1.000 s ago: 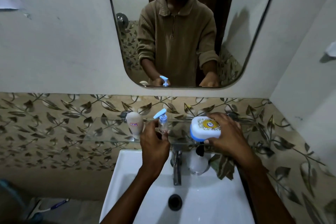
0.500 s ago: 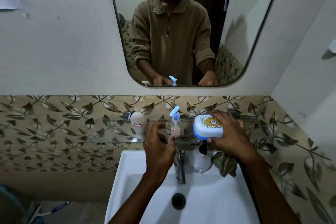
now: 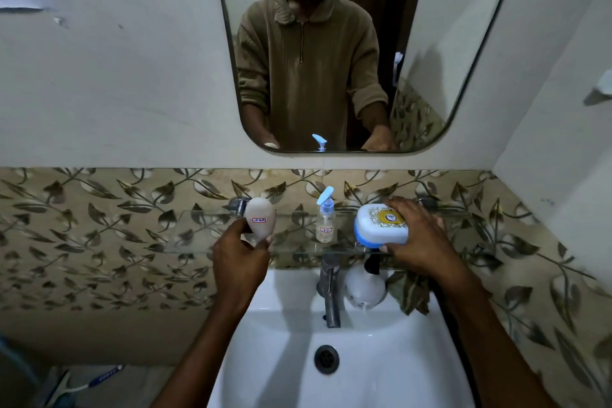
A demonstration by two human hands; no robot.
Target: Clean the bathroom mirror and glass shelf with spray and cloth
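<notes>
Leaf-patterned tile runs behind a glass shelf fixed above a white sink, with the mirror on the plain wall higher up, its lower edge well above the shelf items. On the right a side wall closes in near the shelf's end; the shelf's left half is bare glass, open out to its left edge.

Three things are on the shelf: a pale egg-shaped bottle at the left, a small clear pump bottle with a blue nozzle in the middle, standing free of both hands, and a white-and-blue box at the right.

Left hand reaches up from below the shelf's front edge, thumb and fingers closed narrowly around the egg bottle's lower end. Whether that bottle rests on the glass or is lifted cannot be told. Right hand lies over the box's right side, fingers spread across its lid and thumb under its near edge, clasping it.

Below the shelf, behind the tap, a white spray bottle stands on the sink's rim, its head partly hidden by the shelf. Just right of it a patterned cloth hangs over the rim, under the right wrist.
</notes>
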